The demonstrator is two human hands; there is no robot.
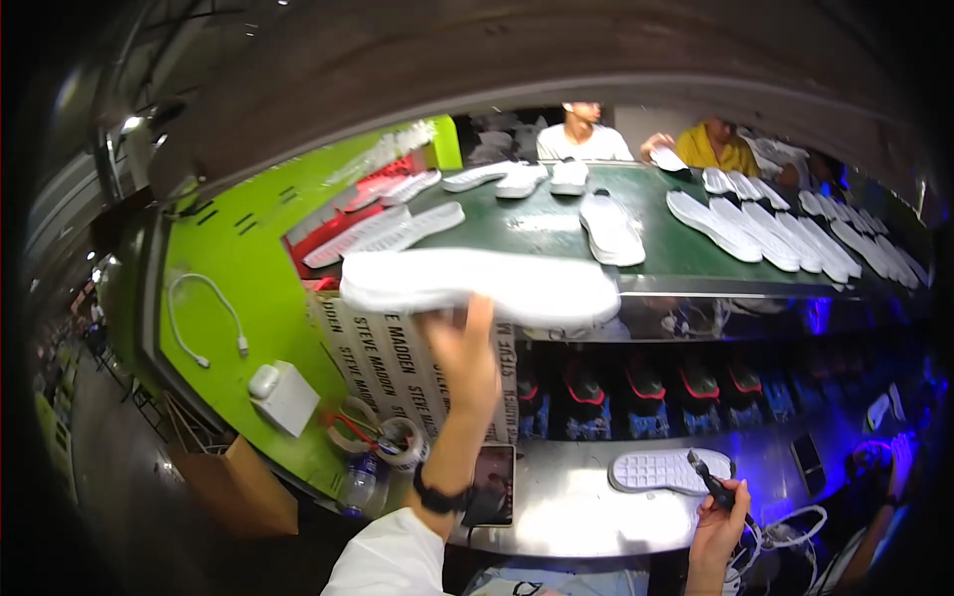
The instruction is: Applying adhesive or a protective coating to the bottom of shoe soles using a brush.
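My left hand (465,363) is raised and closed on a white shoe sole (477,283), which is slightly blurred and lies sideways before the green conveyor belt (532,238). Low on the right, my right hand (720,524) grips a slim black handheld tool (710,481) with a cable below it. The tool's tip is close to a second white sole (651,471), which rests on the metal bench (586,512) with its gridded inner side up. Whether tip and sole touch, I cannot tell.
Several white soles (611,230) line the belt. At left, a green panel (199,338) carries a white box (286,397), a cable (214,298) and tape rolls (400,439). A tablet (492,485) and phone (808,464) lie on the bench. People (586,141) sit beyond; a co-worker's hand (902,462) shows right.
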